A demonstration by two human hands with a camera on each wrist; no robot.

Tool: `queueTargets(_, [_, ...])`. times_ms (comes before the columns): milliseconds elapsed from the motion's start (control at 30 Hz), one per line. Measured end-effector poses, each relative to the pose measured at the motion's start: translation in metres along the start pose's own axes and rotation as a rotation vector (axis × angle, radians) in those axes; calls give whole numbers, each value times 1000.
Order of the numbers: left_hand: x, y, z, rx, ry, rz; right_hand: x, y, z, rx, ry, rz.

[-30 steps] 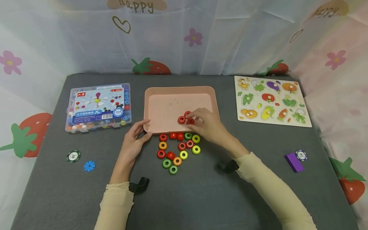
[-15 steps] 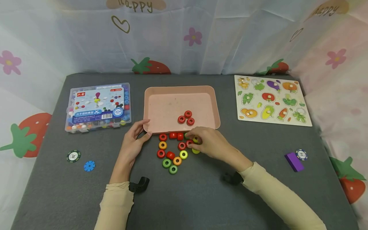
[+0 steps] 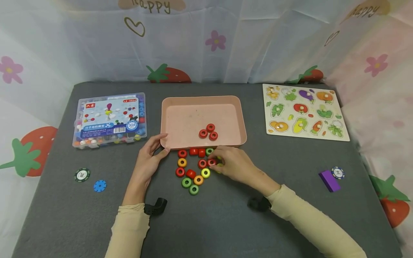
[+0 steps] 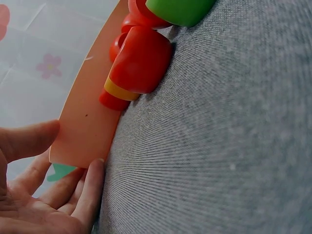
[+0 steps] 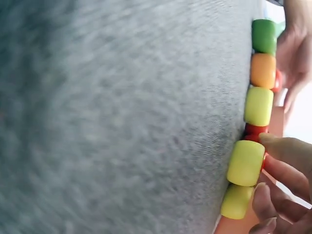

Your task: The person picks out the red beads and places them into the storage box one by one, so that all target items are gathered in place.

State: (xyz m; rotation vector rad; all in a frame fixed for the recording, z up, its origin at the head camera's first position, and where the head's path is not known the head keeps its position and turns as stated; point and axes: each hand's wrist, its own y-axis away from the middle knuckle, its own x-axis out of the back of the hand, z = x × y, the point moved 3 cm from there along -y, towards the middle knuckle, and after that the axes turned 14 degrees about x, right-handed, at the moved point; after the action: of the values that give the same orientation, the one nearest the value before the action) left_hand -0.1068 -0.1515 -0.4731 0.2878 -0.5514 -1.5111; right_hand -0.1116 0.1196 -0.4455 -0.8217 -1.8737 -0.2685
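A pink tray lies on the table with three red ring-shaped beads inside. My left hand holds its near left corner between thumb and fingers; the left wrist view shows the fingertips on the tray's wall. In front of the tray lies a cluster of red, orange, yellow and green beads. At the cluster's right side my right hand pinches a red bead low against the table. Its fingers partly cover yellow beads, which the right wrist view shows as a yellow bead beside the fingertips.
A clear box of molecule-model pieces stands at the back left, a vegetable puzzle board at the back right. Green and blue chips lie at left. A purple block and a chip lie at right.
My right hand has come from the red beads in the tray back to the cluster and now pinches another red bead there. The left hand has stayed at the tray corner.
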Motion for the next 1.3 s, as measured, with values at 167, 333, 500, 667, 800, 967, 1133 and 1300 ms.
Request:
queueTargets(167, [0, 1, 1, 4, -4, 0, 10, -2, 4, 32, -89, 91])
queueTargets(333, [0, 1, 1, 5, -1, -1, 24, -7, 13, 17, -133, 192])
queueTargets(500, [0, 0, 0, 4, 1, 2, 33, -15, 27, -43, -180, 289])
queueTargets(667, [0, -1, 0, 5, 0, 5, 35, -21, 47, -137, -197, 344])
queueTargets(800, [0, -1, 0, 4, 0, 4, 33, -25, 58, -212, -191, 335])
queueTargets(967, [0, -1, 0, -3, 0, 3, 30, -28, 61, -249, -203, 324])
queueTargets(1133, [-1, -1, 1, -4, -1, 3, 30, -29, 61, -270, -224, 328])
queueTargets(1300, [0, -1, 0, 1, -2, 4, 32, -29, 51, -259, -249, 333])
